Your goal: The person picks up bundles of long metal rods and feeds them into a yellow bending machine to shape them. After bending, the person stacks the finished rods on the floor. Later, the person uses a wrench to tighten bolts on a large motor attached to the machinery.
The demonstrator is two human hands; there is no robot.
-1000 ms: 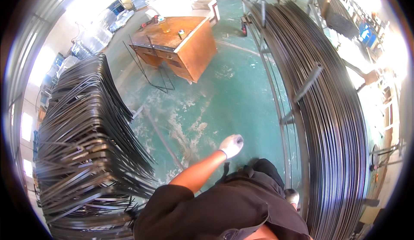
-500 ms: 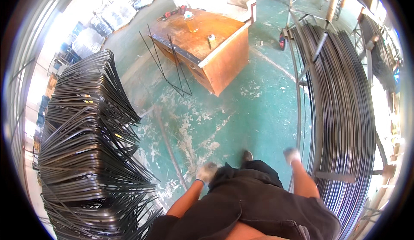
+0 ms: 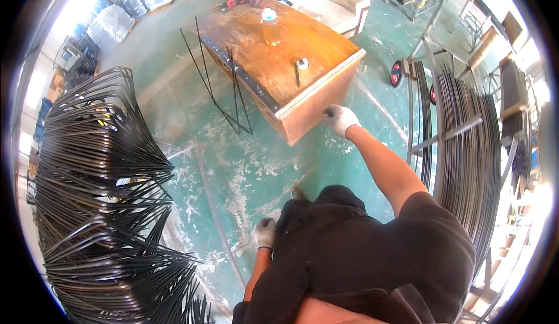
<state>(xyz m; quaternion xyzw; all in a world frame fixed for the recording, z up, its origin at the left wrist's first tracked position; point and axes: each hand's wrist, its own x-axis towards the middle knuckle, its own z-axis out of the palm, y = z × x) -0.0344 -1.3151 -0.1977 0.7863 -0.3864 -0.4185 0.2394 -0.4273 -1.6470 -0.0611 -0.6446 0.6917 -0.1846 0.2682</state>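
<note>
My right hand (image 3: 341, 120), in a whitish work glove, is stretched forward beside the right end panel of a wooden desk (image 3: 262, 68). Its fingers are curled in, and nothing shows in them. Low by my left thigh hangs my left hand (image 3: 265, 232), also gloved and loosely closed, with no object visible in it. On the desktop stand a clear bottle (image 3: 271, 30) of amber liquid and a small tape measure (image 3: 301, 64) beside a thin dark marker-like stick (image 3: 297, 78). A red and black power tool (image 3: 251, 1) lies at the far edge.
Bent dark metal rods (image 3: 236, 103) lean at the desk's front left. A tall stack of bent rods (image 3: 99, 172) fills the left side. Long straight rods (image 3: 469, 149) lie in a wheeled metal rack on the right. Behind the desk stands a pale armchair (image 3: 343, 4).
I have come closer to the desk. My right hand has swung from beside the rack up and forward to near the desk's end panel; my left hand stays low at my side.
</note>
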